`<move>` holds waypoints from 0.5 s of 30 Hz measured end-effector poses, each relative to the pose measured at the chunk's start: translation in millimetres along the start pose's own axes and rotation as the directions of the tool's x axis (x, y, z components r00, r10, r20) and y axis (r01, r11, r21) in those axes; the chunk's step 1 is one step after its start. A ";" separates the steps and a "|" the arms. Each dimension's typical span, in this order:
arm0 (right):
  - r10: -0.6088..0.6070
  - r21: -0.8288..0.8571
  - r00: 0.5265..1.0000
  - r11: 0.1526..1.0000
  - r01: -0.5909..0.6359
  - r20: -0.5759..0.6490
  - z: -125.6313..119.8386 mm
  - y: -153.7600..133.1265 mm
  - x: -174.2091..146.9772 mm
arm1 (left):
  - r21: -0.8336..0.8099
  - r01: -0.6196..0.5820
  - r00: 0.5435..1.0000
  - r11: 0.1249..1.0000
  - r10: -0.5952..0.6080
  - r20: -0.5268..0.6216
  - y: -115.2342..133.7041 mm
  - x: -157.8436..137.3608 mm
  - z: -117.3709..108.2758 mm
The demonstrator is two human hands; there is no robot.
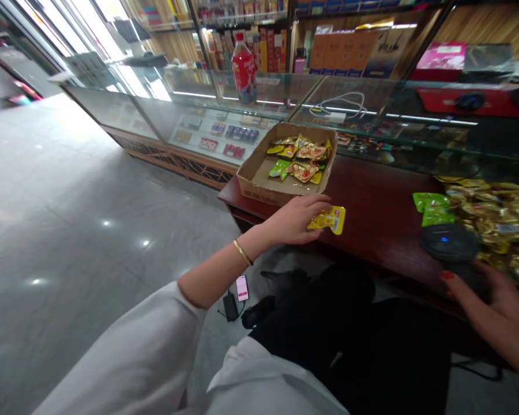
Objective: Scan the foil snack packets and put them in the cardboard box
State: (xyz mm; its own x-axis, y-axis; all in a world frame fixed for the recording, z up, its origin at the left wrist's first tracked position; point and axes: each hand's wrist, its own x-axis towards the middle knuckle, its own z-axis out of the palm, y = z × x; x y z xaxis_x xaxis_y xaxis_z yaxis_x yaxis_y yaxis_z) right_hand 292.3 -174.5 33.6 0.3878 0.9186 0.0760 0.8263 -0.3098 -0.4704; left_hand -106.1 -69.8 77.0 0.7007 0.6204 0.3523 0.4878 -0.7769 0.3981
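Note:
My left hand grips a small yellow snack packet over the front edge of the dark red table. Just beyond that hand stands a shallow cardboard box, with several gold, yellow and green packets lying in it. On the right, my right hand is wrapped around the handle of a black barcode scanner, its blue light showing on top. Behind the scanner lies a heap of gold snack packets, with a green packet at its left side.
A glass display counter runs behind the table, bearing a red bottle and a white cable. Boxes fill the shelves behind. On the floor at lower middle lie a phone and a black power bank-like block.

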 end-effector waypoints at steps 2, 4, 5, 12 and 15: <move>0.041 -0.085 0.992 0.996 -0.031 0.123 7.5 -18.7 8.5 | 0.072 -0.072 0.991 0.995 0.064 0.115 -2.9 22.3 16.8; -0.025 -0.136 0.985 0.989 0.049 0.169 19.0 -34.6 14.7 | 0.142 -0.127 0.976 0.982 0.098 0.196 -6.1 37.8 37.0; -0.094 -0.149 0.983 0.982 0.118 0.158 25.3 -40.9 17.2 | 0.169 -0.146 0.969 0.975 0.107 0.222 -7.8 43.7 47.4; -0.440 -0.275 0.896 0.870 0.410 -0.055 55.7 -65.8 27.6 | 0.243 -0.075 0.974 0.967 0.018 0.226 -8.1 66.4 87.6; -0.490 -0.299 0.864 0.847 0.440 -0.119 67.0 -66.0 30.1 | 0.205 -0.035 0.996 0.978 0.016 0.092 9.6 44.3 75.2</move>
State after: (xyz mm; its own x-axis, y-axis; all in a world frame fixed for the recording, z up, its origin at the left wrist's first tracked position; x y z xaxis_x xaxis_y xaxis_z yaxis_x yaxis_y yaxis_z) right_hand 222.0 -110.0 8.1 -0.0216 0.9160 0.4006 0.9924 0.0682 -0.1024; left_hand -31.2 -57.8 32.7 0.7532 0.5954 0.2797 0.5594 -0.8034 0.2038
